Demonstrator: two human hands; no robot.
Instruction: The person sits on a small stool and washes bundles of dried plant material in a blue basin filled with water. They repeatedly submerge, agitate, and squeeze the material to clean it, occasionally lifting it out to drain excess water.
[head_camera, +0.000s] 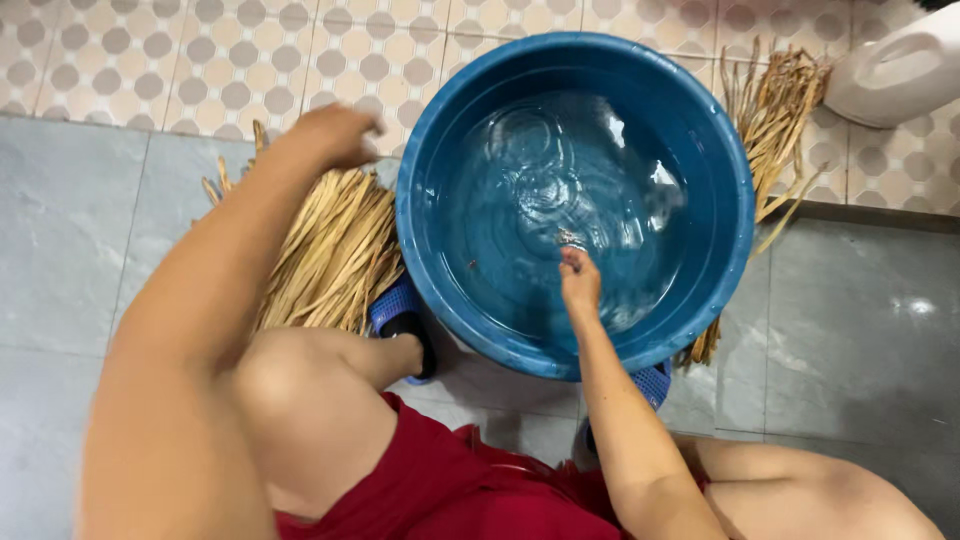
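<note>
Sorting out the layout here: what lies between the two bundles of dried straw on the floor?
The blue basin of water sits between the left straw bundle and the right straw bundle, as the head view shows. The right hand dips inside it.

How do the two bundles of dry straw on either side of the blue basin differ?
The left straw bundle lies spread wide and fully in view, with the left hand at its top. The right straw bundle looks narrower, is untouched and is partly hidden behind the blue basin. Both are pale yellow and lie on the tiled floor.

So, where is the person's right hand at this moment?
In the head view, the right hand is inside the blue basin, fingertips in the water, centre-right, above the red shorts.
</note>
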